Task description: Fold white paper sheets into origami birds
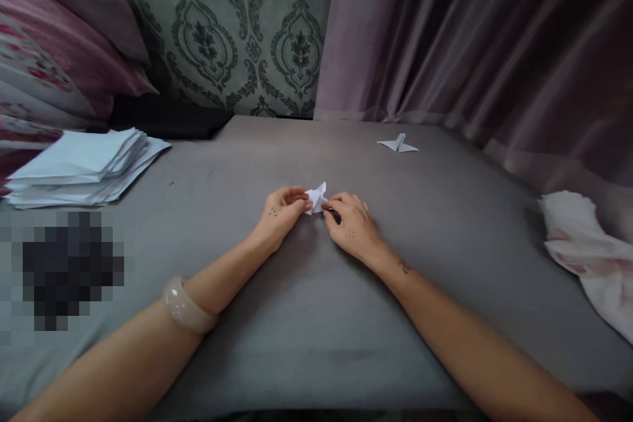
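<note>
Between my two hands is a small folded white paper figure (pixel 317 198), with pointed flaps, one of them sticking up. My left hand (pixel 284 209) pinches its left side between thumb and fingers. On the other side, my right hand (pixel 350 221) is closed on the figure's right edge, the fingertips partly hidden behind the hand. Both hands are just above the grey cloth surface (pixel 306 330). Farther back to the right lies another folded white paper figure (pixel 399 143), with two flat points spread sideways and a raised middle.
A stack of white paper sheets (pixel 89 165) lies at the left, near a folded black cloth (pixel 168 117). Below the stack is a pixelated dark patch (pixel 72 267). White and pink fabric (pixel 588 244) lies at the right edge. Curtains (pixel 395 33) and patterned wallpaper (pixel 252 46) rise behind.
</note>
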Demonstrator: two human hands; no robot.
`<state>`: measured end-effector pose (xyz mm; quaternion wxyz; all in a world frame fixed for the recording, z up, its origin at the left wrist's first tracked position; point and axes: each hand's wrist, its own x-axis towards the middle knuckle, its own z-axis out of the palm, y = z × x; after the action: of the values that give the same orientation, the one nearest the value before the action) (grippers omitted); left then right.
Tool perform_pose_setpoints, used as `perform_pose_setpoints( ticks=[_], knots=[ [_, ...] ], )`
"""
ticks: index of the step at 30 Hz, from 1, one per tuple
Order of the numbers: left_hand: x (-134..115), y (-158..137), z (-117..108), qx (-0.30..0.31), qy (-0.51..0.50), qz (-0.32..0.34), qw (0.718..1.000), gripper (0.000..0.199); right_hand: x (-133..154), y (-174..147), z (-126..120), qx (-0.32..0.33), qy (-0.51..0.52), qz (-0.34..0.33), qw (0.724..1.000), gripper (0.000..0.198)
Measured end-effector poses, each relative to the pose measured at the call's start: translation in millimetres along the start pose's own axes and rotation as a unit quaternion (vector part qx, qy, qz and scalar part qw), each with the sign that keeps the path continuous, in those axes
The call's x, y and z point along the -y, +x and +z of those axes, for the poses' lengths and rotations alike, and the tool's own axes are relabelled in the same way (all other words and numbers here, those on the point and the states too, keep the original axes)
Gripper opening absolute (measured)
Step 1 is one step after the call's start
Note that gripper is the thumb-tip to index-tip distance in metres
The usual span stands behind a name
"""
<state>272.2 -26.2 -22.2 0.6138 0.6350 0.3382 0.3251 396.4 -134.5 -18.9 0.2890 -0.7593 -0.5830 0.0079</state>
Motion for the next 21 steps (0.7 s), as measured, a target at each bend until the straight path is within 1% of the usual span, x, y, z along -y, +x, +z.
perform_pose_setpoints(
  ticks=[2,4,6,8,10,15,18,21],
  knots=[
    [-1,2,-5,-0.028,0.08,0.046,0.995,0.028,2,0,0,0.0,-0.032,0.008,0.999,0.022],
    [-2,5,-11,-0.043,0.211,0.1,0.971,0.028,4,0,-1,-0.003,-0.054,0.006,0.999,0.022],
    [-2,8,-17,-0.015,0.319,0.138,0.937,0.027,6,0,-1,-0.005,-0.075,-0.001,0.997,0.024],
    [-1,10,-21,0.03,0.37,0.166,0.914,0.026,10,0,-1,0.006,-0.094,-0.006,0.996,0.027],
    [0,10,-23,0.054,0.381,0.182,0.905,0.027,16,2,1,0.026,-0.112,-0.009,0.993,0.03],
    [1,11,-24,0.081,0.38,0.186,0.903,0.033,41,7,7,0.065,-0.165,0.0,0.984,0.032],
    [3,12,-25,0.082,0.383,0.195,0.899,0.038,55,9,10,0.069,-0.201,0.016,0.977,0.031],
    [5,15,-26,0.076,0.38,0.193,0.902,0.042,60,10,12,0.074,-0.217,0.033,0.973,0.031]
  ],
)
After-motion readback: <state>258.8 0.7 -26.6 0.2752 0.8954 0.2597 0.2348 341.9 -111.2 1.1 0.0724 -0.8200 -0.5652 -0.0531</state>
